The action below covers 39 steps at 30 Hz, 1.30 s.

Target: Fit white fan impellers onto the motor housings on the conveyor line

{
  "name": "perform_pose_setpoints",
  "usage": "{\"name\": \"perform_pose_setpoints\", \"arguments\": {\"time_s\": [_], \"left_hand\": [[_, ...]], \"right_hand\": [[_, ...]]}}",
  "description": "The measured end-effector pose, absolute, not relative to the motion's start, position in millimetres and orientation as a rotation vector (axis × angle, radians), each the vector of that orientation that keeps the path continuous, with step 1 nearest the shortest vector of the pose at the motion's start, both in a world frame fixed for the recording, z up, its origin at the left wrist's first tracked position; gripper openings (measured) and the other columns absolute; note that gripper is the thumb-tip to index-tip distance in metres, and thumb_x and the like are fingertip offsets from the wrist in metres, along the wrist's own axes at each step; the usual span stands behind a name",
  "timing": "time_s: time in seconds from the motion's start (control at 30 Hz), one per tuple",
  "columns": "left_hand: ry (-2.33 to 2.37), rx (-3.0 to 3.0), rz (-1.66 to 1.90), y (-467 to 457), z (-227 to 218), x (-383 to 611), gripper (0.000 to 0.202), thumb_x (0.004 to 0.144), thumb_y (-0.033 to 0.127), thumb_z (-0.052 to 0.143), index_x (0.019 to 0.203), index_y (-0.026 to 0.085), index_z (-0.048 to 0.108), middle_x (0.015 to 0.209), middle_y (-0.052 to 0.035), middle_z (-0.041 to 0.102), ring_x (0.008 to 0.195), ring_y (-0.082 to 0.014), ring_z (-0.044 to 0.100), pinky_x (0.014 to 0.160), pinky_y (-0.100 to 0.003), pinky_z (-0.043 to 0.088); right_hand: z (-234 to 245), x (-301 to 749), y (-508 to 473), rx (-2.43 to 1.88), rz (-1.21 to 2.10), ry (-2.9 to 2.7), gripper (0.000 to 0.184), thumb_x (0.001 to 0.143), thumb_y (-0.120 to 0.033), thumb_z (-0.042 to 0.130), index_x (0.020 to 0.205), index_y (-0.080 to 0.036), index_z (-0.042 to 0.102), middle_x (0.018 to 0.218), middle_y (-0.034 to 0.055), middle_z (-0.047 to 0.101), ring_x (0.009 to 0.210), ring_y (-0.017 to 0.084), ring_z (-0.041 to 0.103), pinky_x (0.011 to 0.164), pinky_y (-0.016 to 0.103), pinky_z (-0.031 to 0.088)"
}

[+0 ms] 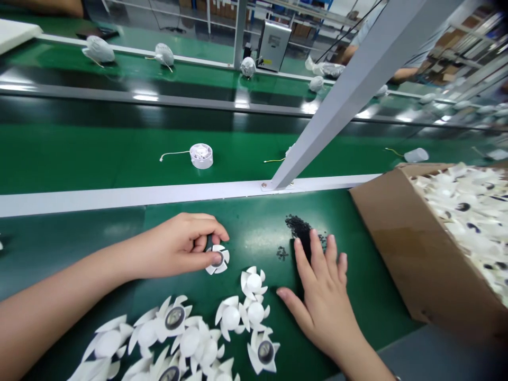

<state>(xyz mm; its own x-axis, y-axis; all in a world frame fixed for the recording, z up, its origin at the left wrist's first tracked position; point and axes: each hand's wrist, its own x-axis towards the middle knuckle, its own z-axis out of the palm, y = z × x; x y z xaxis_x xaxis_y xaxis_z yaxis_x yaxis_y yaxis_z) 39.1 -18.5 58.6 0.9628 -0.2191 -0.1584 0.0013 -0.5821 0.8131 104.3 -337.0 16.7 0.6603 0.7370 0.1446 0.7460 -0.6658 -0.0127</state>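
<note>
Now, left hand (pixel 178 246): pinching a white fan wheel (pixel 225 256) between thumb and fingers, over the green tabletop (pixel 254 211)
Right hand (pixel 327 301): unclasped, fingers spread at a pile of tiny black pieces (pixel 297 225)
Loose fan wheels (pixel 190 341): between the forearms

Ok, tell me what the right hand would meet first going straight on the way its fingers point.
The right hand would first meet the pile of small black parts at its fingertips; whether they touch is unclear. Past that, the white rail seems to cross its way.
</note>
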Motion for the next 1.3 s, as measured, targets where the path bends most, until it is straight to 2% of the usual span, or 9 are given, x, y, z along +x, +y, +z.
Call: {"name": "perform_pose_setpoints", "arguments": {"time_s": [0.47,0.73,0.8,0.87,0.93,1.0,1.1,1.23,1.3], "left_hand": [[-0.155,2.189,-0.293,-19,60,39,0.023,0.087,0.034,0.065,0.104,0.019,0.067,0.075,0.0019,0.056,0.055,-0.0061,0.048,0.049,-0.016,0.039],[-0.156,2.194,-0.299,-20,60,39,0.022,0.087,0.033,0.065,0.104,0.020,0.067,0.078,0.0013,0.058,0.056,-0.0059,0.049,0.050,-0.016,0.039],[-0.160,2.198,-0.301,-19,61,39,0.022,0.087,0.033,0.065,0.104,0.020,0.067,0.078,0.0014,0.058,0.055,-0.0058,0.048,0.050,-0.016,0.039],[-0.162,2.205,-0.299,-19,61,39,0.022,0.087,0.033,0.065,0.104,0.020,0.067,0.079,0.0013,0.059,0.056,-0.0059,0.049,0.050,-0.017,0.039],[-0.166,2.213,-0.294,-19,60,39,0.021,0.087,0.033,0.066,0.103,0.020,0.067,0.079,0.0013,0.059,0.056,-0.0061,0.049,0.051,-0.017,0.039],[-0.163,2.221,-0.273,-19,59,38,0.020,0.087,0.033,0.066,0.102,0.020,0.067,0.079,0.0012,0.059,0.056,-0.0059,0.049,0.051,-0.017,0.039],[-0.140,2.225,-0.219,-21,55,37,0.018,0.088,0.033,0.064,0.100,0.020,0.067,0.085,0.0002,0.061,0.054,-0.0049,0.048,0.051,-0.018,0.039],[-0.100,2.245,-0.109,-25,48,37,0.017,0.090,0.032,0.062,0.100,0.020,0.066,0.083,-0.0003,0.062,0.055,-0.0059,0.051,0.053,-0.019,0.041],[-0.082,2.261,-0.025,-26,45,38,0.017,0.090,0.032,0.063,0.100,0.019,0.067,0.078,0.0002,0.062,0.057,-0.0071,0.053,0.055,-0.019,0.042]], "right_hand": [[18,101,-332,-2.800,-0.178,-1.266,0.085,0.096,-0.058,0.042,0.160,-0.016,0.005,0.164,0.0183,0.007,0.148,0.046,0.002,0.109,0.072,0.025],[15,101,-331,-2.754,-0.157,-1.277,0.085,0.093,-0.061,0.047,0.158,-0.013,0.018,0.163,0.0204,0.008,0.147,0.048,0.002,0.108,0.074,0.022],[15,102,-332,-2.717,-0.154,-1.268,0.077,0.094,-0.057,0.047,0.155,-0.015,0.025,0.163,0.0199,0.011,0.147,0.048,0.004,0.108,0.075,0.022],[16,103,-334,-2.655,-0.215,-1.156,0.058,0.098,-0.045,0.045,0.148,-0.016,0.038,0.160,0.0196,0.020,0.148,0.046,0.008,0.108,0.074,0.020],[18,106,-338,-2.551,-0.320,-0.998,0.034,0.099,-0.032,0.044,0.128,-0.018,0.055,0.149,0.0175,0.040,0.145,0.042,0.023,0.110,0.072,0.019],[20,109,-342,-2.452,-0.388,-0.930,0.017,0.097,-0.024,0.047,0.104,-0.021,0.062,0.127,0.0125,0.057,0.134,0.035,0.042,0.111,0.068,0.019],[21,112,-346,-2.384,-0.367,-1.029,0.009,0.093,-0.019,0.054,0.092,-0.022,0.063,0.106,0.0081,0.062,0.115,0.029,0.055,0.111,0.063,0.021],[25,113,-345,-2.397,-0.347,-1.178,0.007,0.092,-0.017,0.060,0.092,-0.021,0.066,0.097,0.0063,0.063,0.100,0.025,0.057,0.096,0.047,0.038],[29,112,-344,-2.427,-0.367,-1.252,0.009,0.093,-0.017,0.060,0.093,-0.021,0.067,0.092,0.0044,0.066,0.096,0.024,0.057,0.087,0.041,0.039]]}}
